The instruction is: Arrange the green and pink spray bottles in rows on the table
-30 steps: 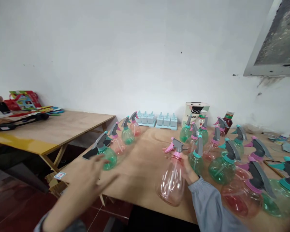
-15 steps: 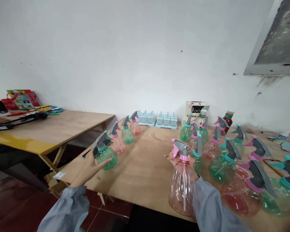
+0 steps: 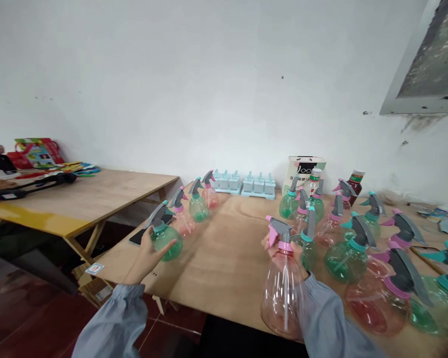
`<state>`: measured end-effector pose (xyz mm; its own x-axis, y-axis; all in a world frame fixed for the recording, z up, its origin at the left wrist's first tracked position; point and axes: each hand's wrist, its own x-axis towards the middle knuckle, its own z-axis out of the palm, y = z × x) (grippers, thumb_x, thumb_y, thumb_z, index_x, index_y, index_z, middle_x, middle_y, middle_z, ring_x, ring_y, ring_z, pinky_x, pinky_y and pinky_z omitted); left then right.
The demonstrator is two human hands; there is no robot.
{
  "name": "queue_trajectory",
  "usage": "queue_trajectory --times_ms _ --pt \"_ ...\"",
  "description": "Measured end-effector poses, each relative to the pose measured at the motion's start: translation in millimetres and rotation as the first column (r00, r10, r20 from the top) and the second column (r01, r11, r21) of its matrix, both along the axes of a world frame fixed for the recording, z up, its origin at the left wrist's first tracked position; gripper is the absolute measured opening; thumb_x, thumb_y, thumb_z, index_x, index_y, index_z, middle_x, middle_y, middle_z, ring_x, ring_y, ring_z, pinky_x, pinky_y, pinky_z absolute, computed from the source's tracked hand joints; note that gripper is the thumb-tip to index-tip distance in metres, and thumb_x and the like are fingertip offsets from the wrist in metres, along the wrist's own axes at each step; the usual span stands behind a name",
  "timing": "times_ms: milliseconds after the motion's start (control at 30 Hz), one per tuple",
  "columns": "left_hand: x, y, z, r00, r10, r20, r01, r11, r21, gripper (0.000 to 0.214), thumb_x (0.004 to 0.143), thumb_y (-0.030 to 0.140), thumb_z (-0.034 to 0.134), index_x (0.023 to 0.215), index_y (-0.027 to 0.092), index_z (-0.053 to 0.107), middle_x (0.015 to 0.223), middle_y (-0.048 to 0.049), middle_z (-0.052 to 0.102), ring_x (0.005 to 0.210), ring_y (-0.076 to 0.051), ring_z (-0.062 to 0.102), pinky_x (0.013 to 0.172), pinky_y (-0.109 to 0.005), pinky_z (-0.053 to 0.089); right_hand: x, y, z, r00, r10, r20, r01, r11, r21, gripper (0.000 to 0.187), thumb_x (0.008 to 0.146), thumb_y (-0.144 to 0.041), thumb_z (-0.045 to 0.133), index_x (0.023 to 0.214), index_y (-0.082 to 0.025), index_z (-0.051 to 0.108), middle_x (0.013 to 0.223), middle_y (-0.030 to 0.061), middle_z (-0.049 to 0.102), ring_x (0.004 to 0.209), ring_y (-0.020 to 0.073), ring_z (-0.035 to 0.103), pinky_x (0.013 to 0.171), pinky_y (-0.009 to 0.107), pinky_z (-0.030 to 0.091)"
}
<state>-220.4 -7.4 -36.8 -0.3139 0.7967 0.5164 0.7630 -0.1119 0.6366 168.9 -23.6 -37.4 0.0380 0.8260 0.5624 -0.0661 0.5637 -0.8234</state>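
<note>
My left hand (image 3: 148,256) is wrapped round a green spray bottle (image 3: 168,242) with a grey and teal trigger head. Its thumb lies across the front, and the other fingers are partly hidden behind. By the table's front edge, my right hand (image 3: 296,253) holds a clear pink spray bottle (image 3: 283,298) by the neck, from behind. That bottle stands upright, its pink trigger pointing left. Just beyond the left hand is another pink spray bottle (image 3: 182,222), with a green one (image 3: 198,208) and a further pink one (image 3: 210,196) in a row behind.
Several green and pink spray bottles crowd the table's right side, among them a large pink one (image 3: 377,306). Pale blue popsicle moulds (image 3: 259,186) and a paper bag (image 3: 302,169) stand along the wall. A second table (image 3: 134,186) is at left, where a person's hand shows.
My left hand has closed further round the green spray bottle, its thumb now nearer the bottle. The right hand keeps hold of the pink bottle. The view has shifted slightly.
</note>
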Motion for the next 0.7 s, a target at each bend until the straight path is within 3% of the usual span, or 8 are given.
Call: queue_trajectory --times_ms 200,333,433,567,633,700 --pt "4.3 -7.6 6.7 1.0 -0.026 0.001 0.026 0.999 -0.029 0.073 0.074 0.064 0.066 0.126 0.014 0.055 0.105 -0.0151 0.068 0.109 -0.036 0.066 0.087 -0.046 0.054 1.2 2.4 1.0 0.999 -0.018 -0.028 0.019 1.0 0.016 0.076 0.088 -0.079 0.025 0.122 -0.026 0.068 0.106 0.0139 0.071 0.116 0.0371 0.063 0.1 0.054 0.047" --pt "-2.0 -3.4 1.2 0.998 -0.057 0.012 0.057 0.998 -0.02 0.077 0.074 0.067 0.061 0.129 0.015 0.051 0.114 -0.0149 0.069 0.111 -0.034 0.066 0.092 -0.046 0.054 5.5 4.6 -6.7 1.0 -0.018 -0.021 0.019 1.0 0.018 0.071 0.084 -0.078 0.039 0.118 -0.024 0.07 0.106 0.0138 0.072 0.113 0.0369 0.064 0.098 0.051 0.05" --pt "-7.3 -3.2 -0.9 0.996 -0.083 -0.011 0.082 0.995 -0.063 0.08 0.071 0.071 0.061 0.129 0.017 0.049 0.117 -0.0131 0.069 0.108 -0.033 0.067 0.092 -0.046 0.055 7.5 1.4 -6.4 0.998 0.037 0.045 -0.036 0.999 -0.021 0.071 0.089 -0.075 0.031 0.12 -0.024 0.068 0.104 0.0143 0.073 0.108 0.034 0.067 0.096 0.051 0.052" --pt "-3.5 -16.9 8.5 0.989 -0.105 -0.105 0.079 0.971 -0.225 0.067 0.067 0.074 0.066 0.102 0.018 0.061 0.094 -0.0109 0.073 0.094 -0.036 0.071 0.087 -0.048 0.056 11.6 -9.1 -0.5 0.985 0.076 0.156 -0.072 0.997 -0.032 0.078 0.09 -0.077 0.021 0.118 -0.023 0.07 0.084 0.0134 0.074 0.096 0.0324 0.072 0.087 0.051 0.057" --pt "2.7 -25.8 14.9 0.981 -0.145 -0.128 0.105 0.955 -0.277 0.056 0.066 0.073 0.068 0.086 0.021 0.063 0.083 -0.0099 0.072 0.09 -0.037 0.071 0.084 -0.047 0.056 20.2 -17.5 -1.6 0.991 0.029 0.131 -0.03 1.0 0.002 0.073 0.087 -0.079 0.031 0.111 -0.024 0.072 0.076 0.012 0.073 0.087 0.0325 0.074 0.08 0.051 0.059" --pt "9.5 -32.4 18.4 0.978 -0.17 -0.123 0.138 0.963 -0.233 0.051 0.064 0.07 0.073 0.079 0.023 0.065 0.081 -0.0091 0.072 0.089 -0.037 0.072 0.082 -0.046 0.057 34.9 -28.6 -5.6 0.995 -0.048 0.087 0.044 0.998 0.041 0.057 0.086 -0.073 0.048 0.104 -0.025 0.074 0.078 0.0106 0.075 0.079 0.0308 0.075 0.076 0.05 0.061"
